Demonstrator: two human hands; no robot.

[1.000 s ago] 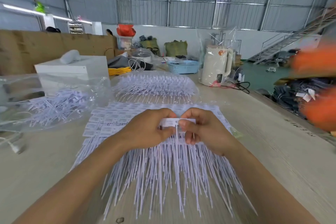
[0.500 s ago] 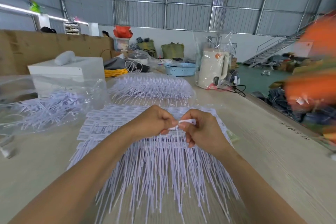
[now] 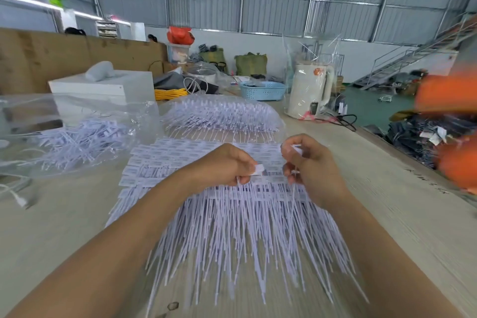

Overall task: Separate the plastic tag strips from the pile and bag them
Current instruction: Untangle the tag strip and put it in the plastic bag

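White plastic tag strips lie fanned in a pile (image 3: 232,217) on the table (image 3: 387,214) right under our hands, label heads away from us and thin tails running toward us, so each strip's long axis points from the hands back at our body. Our right hand (image 3: 312,170) pinches one tag (image 3: 296,150), its head raised at the fingertips and its tail hanging down past the palm toward the pile; our left hand (image 3: 224,165) pinches the neighbouring tag head (image 3: 259,169) at the pile's near row. The two hands sit slightly apart, so we judge the strip in the right hand is coming free. For bagging, the clear bag (image 3: 77,131) already holding loose strips lies to the left, nearer our left arm, with the left forearm between it and the right hand. A second bag of strips (image 3: 222,113) sits just beyond the pile. Farther off stand a white box (image 3: 103,85), a blue basket (image 3: 263,90) and a wrapped kettle (image 3: 309,93).
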